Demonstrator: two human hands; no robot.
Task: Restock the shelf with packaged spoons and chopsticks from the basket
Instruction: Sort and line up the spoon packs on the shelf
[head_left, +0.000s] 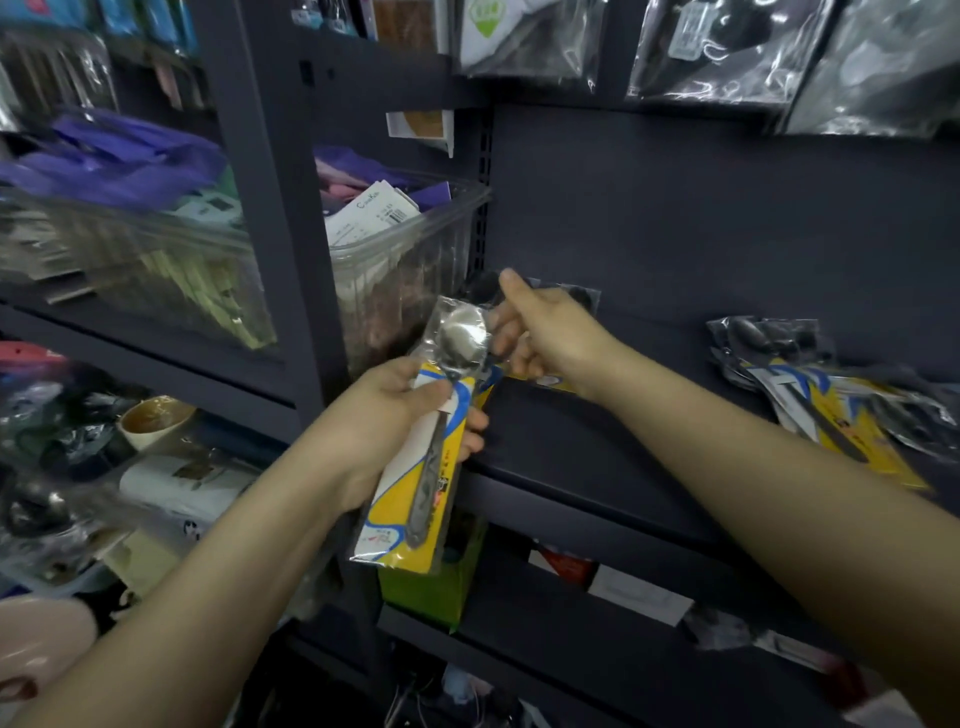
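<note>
Dark metal shelving of a shop fills the background, hung above with clear-bagged goods. At the centre, the left hand is curled round a packaged spoon, bowl uppermost, its yellow, blue and white card held upright just in front of the shelf edge; the right hand is closed on further spoon packets being set at the shelf's left end. Farther right, a small pile of like packets already lies on the shelf, so restocking is judged part-done: several spoons are placed, at least one remains in hand. No basket and no chopsticks can be made out. Print on the spoon card is too blurred to read. On a white label in the clear bin to the left, only a barcode and indistinct lettering are seen.
</note>
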